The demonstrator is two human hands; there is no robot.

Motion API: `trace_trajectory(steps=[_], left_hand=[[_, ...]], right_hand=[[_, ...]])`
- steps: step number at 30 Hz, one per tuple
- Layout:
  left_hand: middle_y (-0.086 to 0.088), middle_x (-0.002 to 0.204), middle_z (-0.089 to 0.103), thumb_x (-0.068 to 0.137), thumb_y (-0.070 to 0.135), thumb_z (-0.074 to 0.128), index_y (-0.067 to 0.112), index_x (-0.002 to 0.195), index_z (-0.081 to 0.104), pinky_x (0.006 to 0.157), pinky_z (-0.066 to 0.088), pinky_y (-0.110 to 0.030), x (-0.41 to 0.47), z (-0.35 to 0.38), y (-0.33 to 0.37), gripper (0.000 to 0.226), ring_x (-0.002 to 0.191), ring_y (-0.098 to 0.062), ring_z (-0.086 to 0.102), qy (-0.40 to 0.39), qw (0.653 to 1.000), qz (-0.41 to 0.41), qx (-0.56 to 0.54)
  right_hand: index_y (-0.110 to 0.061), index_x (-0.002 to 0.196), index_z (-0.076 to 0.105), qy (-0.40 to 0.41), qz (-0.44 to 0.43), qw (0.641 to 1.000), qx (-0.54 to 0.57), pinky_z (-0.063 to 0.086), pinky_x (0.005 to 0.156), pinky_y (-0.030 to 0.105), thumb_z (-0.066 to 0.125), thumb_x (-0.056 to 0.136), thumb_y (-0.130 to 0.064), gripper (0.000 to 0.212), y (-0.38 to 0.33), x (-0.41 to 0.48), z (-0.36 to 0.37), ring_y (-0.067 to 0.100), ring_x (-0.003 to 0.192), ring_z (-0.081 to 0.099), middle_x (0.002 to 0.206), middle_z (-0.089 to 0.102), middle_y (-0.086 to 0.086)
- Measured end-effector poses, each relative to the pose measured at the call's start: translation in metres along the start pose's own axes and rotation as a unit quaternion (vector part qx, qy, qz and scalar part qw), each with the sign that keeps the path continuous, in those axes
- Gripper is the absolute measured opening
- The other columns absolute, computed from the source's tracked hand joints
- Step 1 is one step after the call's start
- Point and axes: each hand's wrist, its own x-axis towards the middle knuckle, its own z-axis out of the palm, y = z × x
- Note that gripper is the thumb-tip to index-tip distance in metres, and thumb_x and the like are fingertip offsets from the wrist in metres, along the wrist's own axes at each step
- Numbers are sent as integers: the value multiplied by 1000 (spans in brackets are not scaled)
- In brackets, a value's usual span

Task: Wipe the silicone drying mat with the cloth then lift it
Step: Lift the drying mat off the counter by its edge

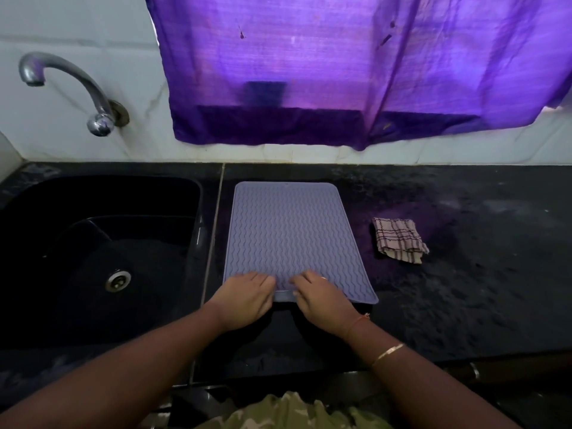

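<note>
A lavender silicone drying mat (291, 236) with wavy ridges lies flat on the black counter, just right of the sink. My left hand (244, 300) and my right hand (323, 300) sit side by side at its near edge. The fingers of both curl over the top of the edge and grip it; the thumbs are hidden. A folded checked cloth (397, 239) lies on the counter to the right of the mat, apart from it and from both hands.
A black sink (93, 243) with a metal drain lies to the left, and a chrome tap (71, 88) sticks out of the tiled wall above it. A purple curtain (356, 66) hangs behind the counter. The counter (479, 289) stretches right of the cloth.
</note>
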Motion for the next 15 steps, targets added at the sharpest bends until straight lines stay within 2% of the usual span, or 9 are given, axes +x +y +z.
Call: trace_trajectory(steps=[3,5,6,8,10,11,13,15], left_hand=[[5,59,56,88,32,37,18,74,49,39,31,-24,14,-22,-6,24,49,-13,56,33,998,-44,-12],[0,78,62,97,30,35,13,90,49,51,32,-29,31,-42,-13,23,68,-21,62,26,998,-56,-6],[-3,88,62,99,30,34,12,97,47,56,32,-31,41,-53,-17,23,79,-24,61,6,998,-58,-3],[-8,96,62,101,35,28,10,101,44,61,35,-36,60,-74,-30,29,86,-30,60,1,999,-40,4],[-10,92,65,96,55,17,10,101,44,62,40,-38,76,-97,-46,53,84,-34,62,28,999,-9,32],[-11,91,66,89,65,18,10,103,44,64,41,-38,83,-107,-54,63,85,-34,63,32,999,2,42],[-10,97,67,80,70,45,11,110,43,68,42,-37,100,-132,-68,67,91,-33,63,4,999,-11,42],[-10,106,66,78,57,64,12,119,41,73,43,-36,124,-159,-82,65,97,-32,62,-3,997,-63,44]], right_hand=[[-19,126,50,-17,28,999,18,47,86,40,36,88,-63,60,17,4,-26,25,107,54,120,52,4],[-24,129,47,-47,16,999,11,45,90,38,45,74,-77,76,29,13,-53,21,111,52,121,54,1],[-26,129,46,-70,11,997,3,44,90,36,53,73,-73,73,34,18,-66,20,111,53,121,57,-1],[-28,125,48,-99,16,994,-30,47,88,36,62,80,-55,55,46,36,-96,23,113,56,121,62,0],[-23,122,55,-98,35,992,-70,48,90,38,60,87,-39,38,56,59,-128,30,113,58,122,63,7],[-22,117,59,-81,49,992,-87,48,89,38,57,89,-35,31,60,70,-143,31,111,59,120,64,10],[-24,107,63,-15,67,991,-115,48,84,38,52,92,-31,20,65,89,-175,33,105,61,114,66,13],[-23,105,62,31,66,987,-140,46,80,38,49,92,-25,19,64,109,-206,35,102,61,111,66,14]])
